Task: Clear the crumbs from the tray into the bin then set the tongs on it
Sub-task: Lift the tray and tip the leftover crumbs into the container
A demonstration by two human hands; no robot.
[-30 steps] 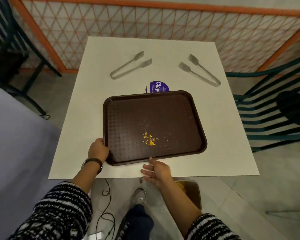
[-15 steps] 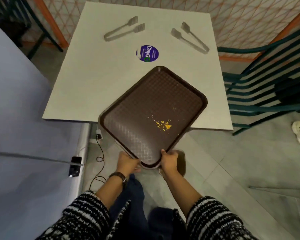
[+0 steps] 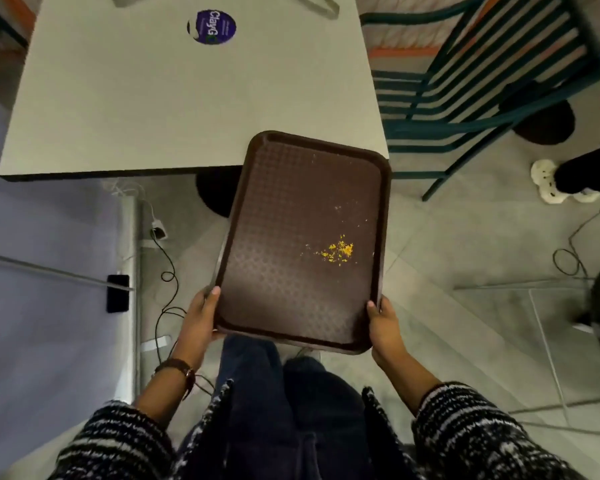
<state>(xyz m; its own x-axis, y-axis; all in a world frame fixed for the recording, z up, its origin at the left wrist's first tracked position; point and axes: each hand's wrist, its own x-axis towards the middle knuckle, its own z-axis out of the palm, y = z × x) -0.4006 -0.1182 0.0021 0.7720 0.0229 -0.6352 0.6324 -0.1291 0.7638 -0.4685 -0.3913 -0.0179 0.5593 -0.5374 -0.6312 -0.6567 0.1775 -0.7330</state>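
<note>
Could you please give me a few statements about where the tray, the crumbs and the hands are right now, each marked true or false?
1. Both hands hold the tray, the left hand and right hand at its near corners. True.
2. The tray lies flat in the middle of the table. False: it is lifted, mostly past the table's near edge, over the floor.
3. Yellow crumbs lie on the tray. True.
4. Tongs lie on the tray. False: only crumbs are on it.

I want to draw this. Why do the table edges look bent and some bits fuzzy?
Head view: the wide lens bows the table edges and chair; corners smear with blur; the tray and yellow crumbs stay fairly sharp under dim, soft light.
</note>
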